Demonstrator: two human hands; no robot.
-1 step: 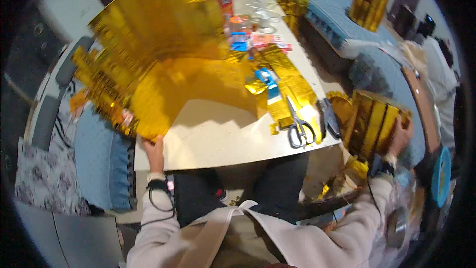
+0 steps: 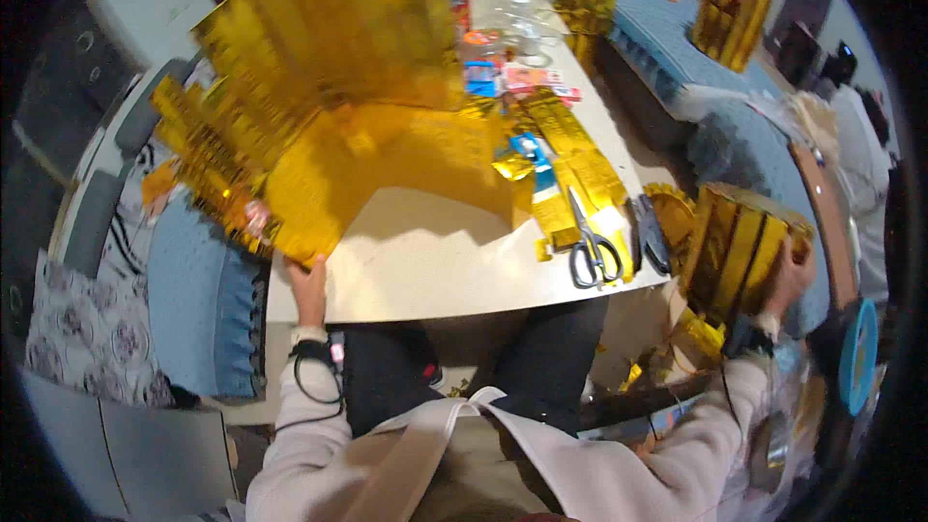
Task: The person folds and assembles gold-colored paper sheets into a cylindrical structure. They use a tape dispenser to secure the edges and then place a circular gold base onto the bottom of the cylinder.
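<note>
A large gold foil structure [image 2: 319, 48] stands at the left of the table, its tall curved wall rising from a flat gold sheet [image 2: 300, 184]. At that sheet's near-left corner, my left hand [image 2: 307, 292] is closed on the edge, by the table's front left corner. Off the table's right side, my right hand [image 2: 795, 280] grips the outer side of a gold foil-covered block [image 2: 737, 246] with dark stripes; some of its fingers are hidden. Black-handled scissors [image 2: 592, 249] lie at the table's front right, beside gold foil strips [image 2: 580, 169].
Another black-handled tool [image 2: 652, 237] lies on the table's right edge. Farther back are a blue packet [image 2: 480, 79], a tape roll [image 2: 534, 53] and jars. Blue-covered seats [image 2: 198, 300] flank the table. A blue hoop-like rim [image 2: 857, 358] stands at far right.
The view has shifted slightly, so most things on the table sit a little farther right. Both hands keep their holds.
</note>
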